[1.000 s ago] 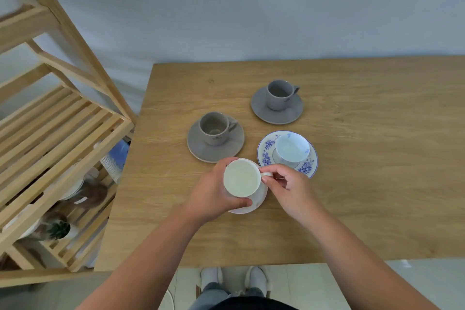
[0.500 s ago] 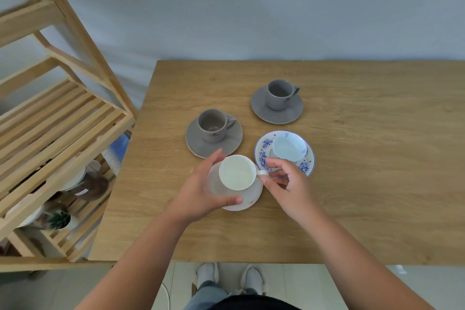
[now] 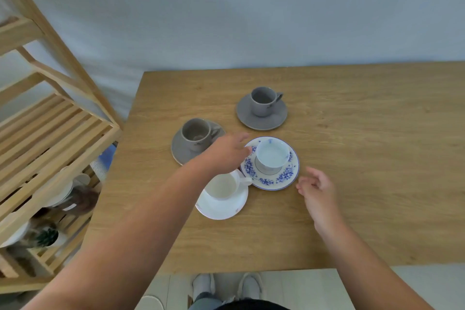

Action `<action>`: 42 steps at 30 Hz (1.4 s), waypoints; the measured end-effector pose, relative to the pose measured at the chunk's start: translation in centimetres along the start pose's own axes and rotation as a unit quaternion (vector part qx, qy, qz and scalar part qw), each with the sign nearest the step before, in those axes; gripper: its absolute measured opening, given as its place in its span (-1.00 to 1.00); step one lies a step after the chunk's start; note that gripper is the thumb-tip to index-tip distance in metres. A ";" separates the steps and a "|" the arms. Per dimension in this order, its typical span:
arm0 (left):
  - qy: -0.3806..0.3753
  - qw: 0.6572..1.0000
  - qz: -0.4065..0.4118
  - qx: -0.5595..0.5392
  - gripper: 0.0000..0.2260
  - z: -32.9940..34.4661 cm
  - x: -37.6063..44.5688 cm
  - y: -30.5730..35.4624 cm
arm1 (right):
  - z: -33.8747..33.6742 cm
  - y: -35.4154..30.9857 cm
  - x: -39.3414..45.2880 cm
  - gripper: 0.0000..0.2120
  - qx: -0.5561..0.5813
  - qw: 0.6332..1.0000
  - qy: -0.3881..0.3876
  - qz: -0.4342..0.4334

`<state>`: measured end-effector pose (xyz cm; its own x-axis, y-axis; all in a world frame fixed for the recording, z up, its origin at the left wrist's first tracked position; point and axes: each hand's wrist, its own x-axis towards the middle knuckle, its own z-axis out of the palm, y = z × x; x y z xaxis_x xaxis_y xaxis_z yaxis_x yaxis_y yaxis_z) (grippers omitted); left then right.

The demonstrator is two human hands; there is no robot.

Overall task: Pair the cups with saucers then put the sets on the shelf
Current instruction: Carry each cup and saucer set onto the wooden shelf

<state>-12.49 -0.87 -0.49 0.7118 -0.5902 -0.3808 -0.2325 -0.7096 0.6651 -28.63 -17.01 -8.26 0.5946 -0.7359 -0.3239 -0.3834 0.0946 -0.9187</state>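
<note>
1. The left hand (image 3: 224, 152) is in the centre of the frame, fingers loosely spread and holding nothing; its fingertips reach the left rim of the round white saucer with blue flower pattern (image 3: 289, 178), but I cannot tell if they really touch it.
2. The right hand (image 3: 318, 190) is at the lower right of this saucer, just beside its rim, half open with curled fingers, empty, not touching any dish.
3. On the blue-patterned saucer stands a small white porcelain cup with pale blue inside (image 3: 273, 156), upright.
4. Below the left hand, a plain white glossy cup (image 3: 222, 186) stands on a plain white round saucer (image 3: 221, 209); its handle points to the right, toward the blue-patterned saucer, and the two saucers are just beside each other.
5. Left of centre, a matte grey ceramic cup (image 3: 196, 133) stands on a grey round saucer (image 3: 181, 152); the left hand covers part of this saucer.
6. Above centre, a second grey cup (image 3: 263, 100) stands on a second grey saucer (image 3: 261, 116), well apart from both hands.
7. All four sets are on the light wooden table (image 3: 364, 146) with visible grain.
8. The slatted light wood shelf (image 3: 50, 133) is at the left edge of the frame; none of the four sets is on it.
9. Both forearms are bare and come from the bottom of the frame; the left one crosses diagonally up to the right, the right one goes up to the left.
</note>
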 end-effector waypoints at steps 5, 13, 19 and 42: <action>-0.057 0.993 -0.027 0.098 -0.66 0.2 3.4 0.9 | 0.5 -0.9 0.9 -0.78 -0.006 0.997 -0.063 0.045; -0.040 0.990 -0.025 0.135 -0.60 0.9 5.3 0.3 | 0.9 -2.4 2.4 -0.85 -0.017 0.992 -0.112 0.059; -0.013 0.992 -0.014 0.125 -0.64 1.4 5.5 0.1 | 0.8 -2.6 2.7 -0.81 -0.030 0.992 -0.119 0.041; 0.460 0.844 -0.113 -0.251 -0.86 -10.9 -14.8 -13.6 | 20.5 -15.7 -9.6 -0.76 0.022 0.926 -0.344 -0.153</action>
<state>-12.68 21.71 3.06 0.9676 0.2509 -0.0283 0.1243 -0.3759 0.9183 -13.85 2.30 4.67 0.9862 -0.1317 -0.1001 -0.1024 -0.0103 -0.9947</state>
